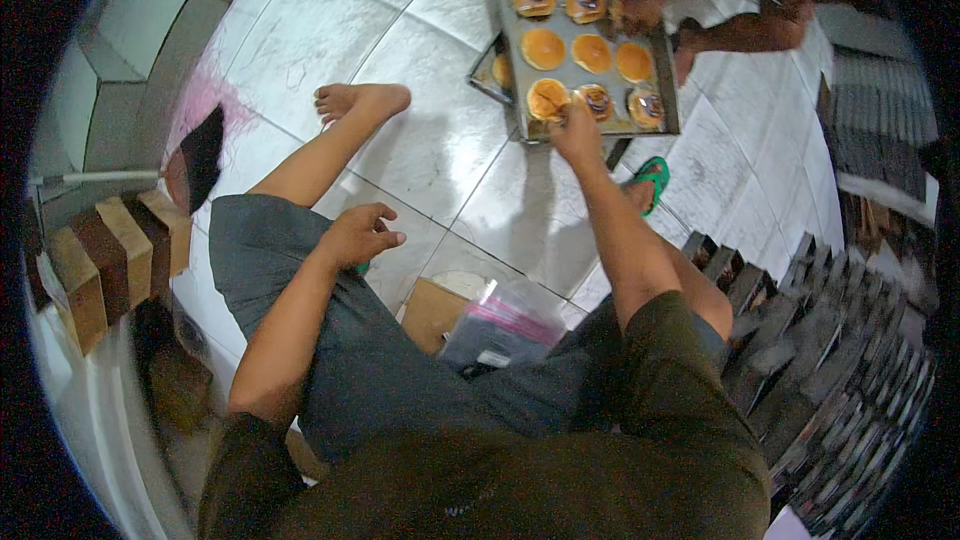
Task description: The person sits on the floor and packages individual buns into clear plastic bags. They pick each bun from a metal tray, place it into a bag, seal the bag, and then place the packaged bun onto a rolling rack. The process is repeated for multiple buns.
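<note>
- Glossy white tiled floor (440,130), underneath.
- Grey rectangular metal tray (575,78), ahead and to the right.
- Left hand (358,237): empty, loosely spread above the left thigh, well apart from the tray.
- Right hand (578,135), the nearer: at the tray's near edge; I cannot tell whether its fingertips pinch anything.
- Round golden-brown bun (543,98), no long axis: near-left in the tray, at those fingertips.
</note>
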The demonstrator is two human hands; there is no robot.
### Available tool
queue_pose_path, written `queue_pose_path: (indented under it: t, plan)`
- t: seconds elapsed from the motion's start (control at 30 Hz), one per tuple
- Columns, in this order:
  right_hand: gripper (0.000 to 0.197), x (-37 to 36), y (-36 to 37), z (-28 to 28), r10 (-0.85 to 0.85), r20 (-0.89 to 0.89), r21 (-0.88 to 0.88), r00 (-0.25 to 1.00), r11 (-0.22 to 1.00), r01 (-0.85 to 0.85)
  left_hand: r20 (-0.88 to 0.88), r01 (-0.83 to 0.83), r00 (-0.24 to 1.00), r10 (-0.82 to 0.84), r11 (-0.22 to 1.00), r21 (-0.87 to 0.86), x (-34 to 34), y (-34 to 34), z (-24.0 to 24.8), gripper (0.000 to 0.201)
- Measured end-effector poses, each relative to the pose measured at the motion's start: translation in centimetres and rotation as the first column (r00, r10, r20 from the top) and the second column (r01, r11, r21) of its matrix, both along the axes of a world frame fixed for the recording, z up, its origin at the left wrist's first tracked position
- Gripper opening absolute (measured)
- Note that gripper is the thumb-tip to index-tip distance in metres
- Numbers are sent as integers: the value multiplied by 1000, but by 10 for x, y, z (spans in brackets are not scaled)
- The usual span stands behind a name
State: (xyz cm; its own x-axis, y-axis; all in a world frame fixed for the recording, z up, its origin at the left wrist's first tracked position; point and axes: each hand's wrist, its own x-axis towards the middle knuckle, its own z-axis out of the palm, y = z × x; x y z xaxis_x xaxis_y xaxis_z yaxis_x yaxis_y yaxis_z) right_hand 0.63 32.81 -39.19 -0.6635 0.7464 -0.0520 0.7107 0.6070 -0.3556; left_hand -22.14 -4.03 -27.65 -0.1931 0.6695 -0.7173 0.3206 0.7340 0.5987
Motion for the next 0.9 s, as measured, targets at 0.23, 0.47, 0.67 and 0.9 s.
queue_pose_path:
  t: [0.23, 0.47, 0.67, 0.9]
  plan:
    - [31, -65, 43, -56, 219, 380, -13, 899, 973, -231, -7, -66, 998, 66, 996, 53, 1, 0, -7, 62]
    - [50, -56, 44, -34, 286, 382, -69, 879, 957, -281, -57, 10, 998, -5, 996, 86, 9, 6, -4, 65]
    - [35, -42, 8, 46, -187, -217, -401, 958, 912, 87, -11, -39, 999, 40, 999, 34, 12, 19, 23, 92]
    - [19, -48, -181, 186, 122, -603, -444, 789, 770, -458, 901, -696, 112, 419, 681, -229, 62, 30, 83, 110]
